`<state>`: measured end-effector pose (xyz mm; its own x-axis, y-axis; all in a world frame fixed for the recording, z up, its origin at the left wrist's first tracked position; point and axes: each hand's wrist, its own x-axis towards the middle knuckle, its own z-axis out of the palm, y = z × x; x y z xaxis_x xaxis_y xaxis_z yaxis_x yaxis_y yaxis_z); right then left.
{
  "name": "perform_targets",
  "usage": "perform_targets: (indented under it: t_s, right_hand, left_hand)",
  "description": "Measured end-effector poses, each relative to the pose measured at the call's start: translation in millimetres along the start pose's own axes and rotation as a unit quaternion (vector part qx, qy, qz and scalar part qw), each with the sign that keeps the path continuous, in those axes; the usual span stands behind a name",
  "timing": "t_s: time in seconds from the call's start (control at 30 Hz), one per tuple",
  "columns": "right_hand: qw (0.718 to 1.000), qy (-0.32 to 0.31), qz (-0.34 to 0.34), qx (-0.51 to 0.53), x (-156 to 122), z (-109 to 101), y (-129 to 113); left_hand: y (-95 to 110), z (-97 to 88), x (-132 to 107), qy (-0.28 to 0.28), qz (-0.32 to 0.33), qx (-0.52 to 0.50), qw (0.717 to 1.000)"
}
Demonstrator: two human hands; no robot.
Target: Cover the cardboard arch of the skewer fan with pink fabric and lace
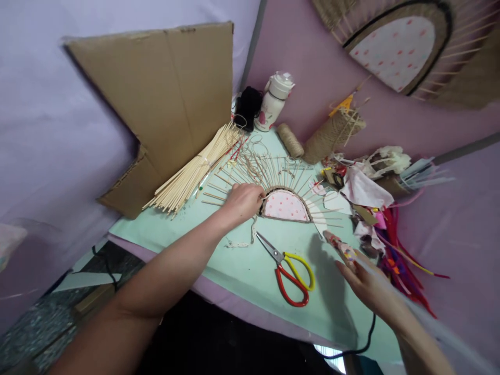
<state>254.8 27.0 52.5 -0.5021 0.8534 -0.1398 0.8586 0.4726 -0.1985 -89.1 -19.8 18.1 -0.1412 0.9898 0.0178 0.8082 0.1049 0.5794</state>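
A half-round craft piece (287,206) lies on the table, its pink-dotted white fabric edged with brown cord and thin sticks fanning outward. At its left edge, my left hand (244,202) is closed in a pinch; what the fingertips hold is too small to make out. Below that hand, a whitish strip of trim (239,244) lies in a bent line. My right hand (365,281) grips a colourfully patterned glue gun (344,250), its tip pointing toward the piece's lower right corner. Scissors (278,255) with red and yellow handles lie open between my hands.
A bundle of thin sticks (195,172) lies by a standing cardboard sheet (187,94). Behind are a white bottle (273,104), black yarn (248,107) and twine rolls (332,138). Fabric scraps (367,185) and red pipe cleaners (406,271) crowd the right. A similar piece (398,52) hangs on the wall.
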Motion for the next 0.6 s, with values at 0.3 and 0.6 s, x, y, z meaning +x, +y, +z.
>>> perform_targets:
  t_s: [0.3, 0.6]
  right_hand:
    - [0.987, 0.054, 0.052, -0.139, -27.6, 48.1, 51.1]
    - [0.983, 0.099, 0.024, -0.156, -27.1, 30.1, 60.6]
  left_hand:
    - [16.5, 11.2, -18.7, 0.011, -0.008, 0.055, 0.998]
    - [22.4, 19.2, -27.2, 0.033, -0.039, -0.008, 0.999]
